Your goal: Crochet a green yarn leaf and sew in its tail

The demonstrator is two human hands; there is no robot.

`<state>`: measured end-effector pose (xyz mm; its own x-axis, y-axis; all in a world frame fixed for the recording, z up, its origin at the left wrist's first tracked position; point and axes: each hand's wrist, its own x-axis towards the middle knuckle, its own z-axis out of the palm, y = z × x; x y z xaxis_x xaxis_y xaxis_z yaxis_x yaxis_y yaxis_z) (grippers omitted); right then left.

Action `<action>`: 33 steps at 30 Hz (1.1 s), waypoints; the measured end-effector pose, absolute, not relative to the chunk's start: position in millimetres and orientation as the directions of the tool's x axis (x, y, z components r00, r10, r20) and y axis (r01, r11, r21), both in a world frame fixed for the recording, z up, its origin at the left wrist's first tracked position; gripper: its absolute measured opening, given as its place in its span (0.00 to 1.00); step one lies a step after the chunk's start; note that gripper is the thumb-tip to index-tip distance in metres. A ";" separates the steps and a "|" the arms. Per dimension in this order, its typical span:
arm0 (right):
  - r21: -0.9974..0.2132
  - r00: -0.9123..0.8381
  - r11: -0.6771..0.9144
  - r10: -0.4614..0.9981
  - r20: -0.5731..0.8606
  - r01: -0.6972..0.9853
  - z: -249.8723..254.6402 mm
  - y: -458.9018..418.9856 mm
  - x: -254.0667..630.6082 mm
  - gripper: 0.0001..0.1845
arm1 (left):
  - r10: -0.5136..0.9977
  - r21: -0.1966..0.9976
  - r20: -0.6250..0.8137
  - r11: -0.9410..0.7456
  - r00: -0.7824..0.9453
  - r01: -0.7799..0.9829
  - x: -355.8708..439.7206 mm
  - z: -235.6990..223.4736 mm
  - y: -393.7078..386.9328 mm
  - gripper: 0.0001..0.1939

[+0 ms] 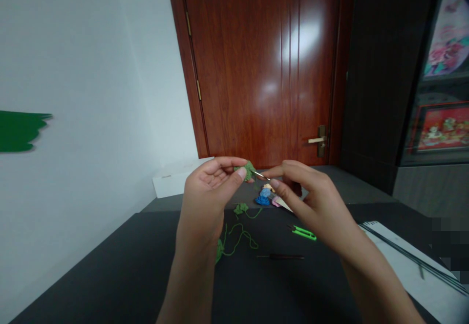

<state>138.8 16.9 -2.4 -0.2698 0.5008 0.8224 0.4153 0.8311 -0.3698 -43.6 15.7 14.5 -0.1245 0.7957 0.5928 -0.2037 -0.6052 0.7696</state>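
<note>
My left hand (216, 180) pinches a small green crochet piece (249, 170) between thumb and fingertips, raised above the dark table. From the right, my right hand (308, 187) grips a crochet hook (262, 175); its metal shaft points left and its tip meets the green piece. The hook's handle is mostly hidden by my fingers. Below the hands lies another green crochet piece (241, 209) with a yarn tail. A green yarn ball (219, 250) is partly covered by my left forearm, and a loose strand (240, 238) curls beside it.
Green thread snips (304, 232) and a second, dark-handled hook (286, 256) lie on the table (146, 265). Behind my hands are blue crochet pieces (263, 200) and a pink one (275, 202). White paper with dark green stems (410, 260) lies right; a white box (170, 182) stands back left.
</note>
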 end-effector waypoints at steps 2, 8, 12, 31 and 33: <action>-0.416 -0.270 0.839 0.516 0.813 0.352 -2.5 21.6 139.0 0.10 | 0.811 0.778 0.576 -0.582 -0.100 -0.235 -43.4 14.7 14.7 0.07; -0.518 -0.274 0.817 0.575 0.771 0.256 -2.1 24.5 140.9 0.09 | 0.820 0.775 0.563 -0.568 -0.106 -0.278 -41.7 13.1 15.8 0.08; -0.535 -0.273 0.793 0.606 0.747 0.292 -0.8 19.4 144.2 0.09 | 0.811 0.766 0.575 -0.579 -0.106 -0.280 -41.9 12.9 15.8 0.07; -0.500 -0.227 0.791 0.591 0.774 0.354 -0.5 13.7 138.4 0.10 | 0.764 0.718 0.626 -0.643 -0.156 -0.267 -38.4 13.9 14.8 0.08; -0.503 -0.226 0.785 0.597 0.770 0.360 -0.3 13.2 138.2 0.10 | 0.762 0.716 0.629 -0.645 -0.153 -0.265 -38.3 13.8 14.7 0.09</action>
